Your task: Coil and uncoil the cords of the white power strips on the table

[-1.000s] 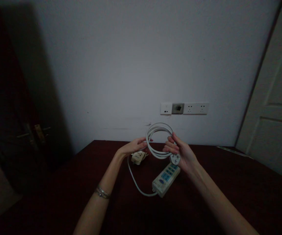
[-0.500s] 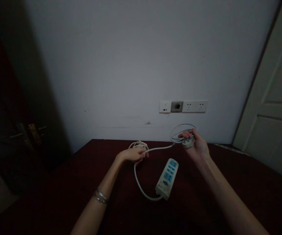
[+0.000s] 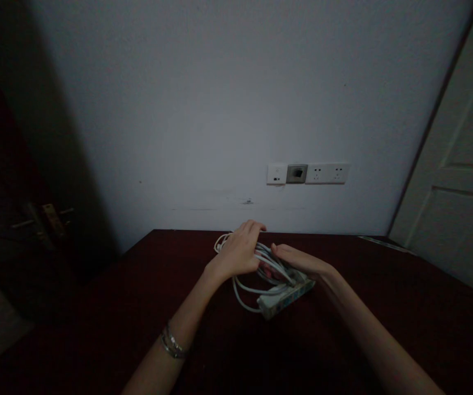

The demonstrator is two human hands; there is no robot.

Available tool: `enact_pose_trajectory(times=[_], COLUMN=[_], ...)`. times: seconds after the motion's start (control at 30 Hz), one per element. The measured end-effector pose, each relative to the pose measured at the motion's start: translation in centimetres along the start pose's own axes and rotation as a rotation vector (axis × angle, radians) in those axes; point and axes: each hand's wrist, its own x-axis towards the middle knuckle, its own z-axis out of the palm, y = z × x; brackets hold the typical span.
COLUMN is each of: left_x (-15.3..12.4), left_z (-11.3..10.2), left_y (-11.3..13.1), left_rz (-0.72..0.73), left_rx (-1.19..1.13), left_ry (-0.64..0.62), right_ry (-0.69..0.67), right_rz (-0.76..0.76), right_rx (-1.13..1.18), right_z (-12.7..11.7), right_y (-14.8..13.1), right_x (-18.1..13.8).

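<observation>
A power strip [image 3: 285, 298] with blue socket panels rests tilted on its long side on the dark red table. Its white cable [image 3: 275, 263] is gathered in loops beside and partly over the strip. Bent over the loops from the left, my left hand [image 3: 240, 249] grips the cable, its fingers hiding part of it. On the other side my right hand [image 3: 300, 260] closes around the same loops, thumb above and fingertips showing beneath. A thinner pale cord [image 3: 221, 241] sticks out behind my left hand; its far part is hidden.
The dark red table [image 3: 154, 285] meets a white wall with a row of switch and socket plates [image 3: 308, 174]. At the left is a dark door with a handle [image 3: 53, 219]; a pale panelled door [image 3: 458, 181] stands at the right.
My right hand has brought the cable loops down and left to the power strip. My left hand has moved over the loops. The strip has turned and tipped onto its side.
</observation>
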Motion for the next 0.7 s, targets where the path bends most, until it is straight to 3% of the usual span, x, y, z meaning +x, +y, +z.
enact_pose_trajectory(times=[0.1, 0.3, 0.5, 0.6, 0.7], left_x=[0.3, 0.6, 0.2, -0.2, -0.2], left_z=[0.6, 1.2, 2.5, 4.0, 5.4], left_y=[-1.7, -4.5, -6.0, -6.9, -7.2], left_rz=[-0.049, -0.233, -0.353, -0.445, -0.447], left_rx=[-0.314, -0.881, -1.194, -1.366, -1.542], left_ry=[-0.053, -0.320, -0.290, -0.280, -0.227], right_ry=[-0.097, -0.128, 0.012, 0.095, 0.143], right_rz=[-0.026, 0.048, -0.016, -0.115, -0.227], right_rx=[-0.040, 0.018, 0.200, 0.388, 0.578], right_z=[0.2, 0.6, 1.0, 0.8, 0.5], right_y=[-0.4, -1.6, -1.9, -1.6, -1.5], right_x=[-0.3, -0.7, -0.5, -0.2, 0.0])
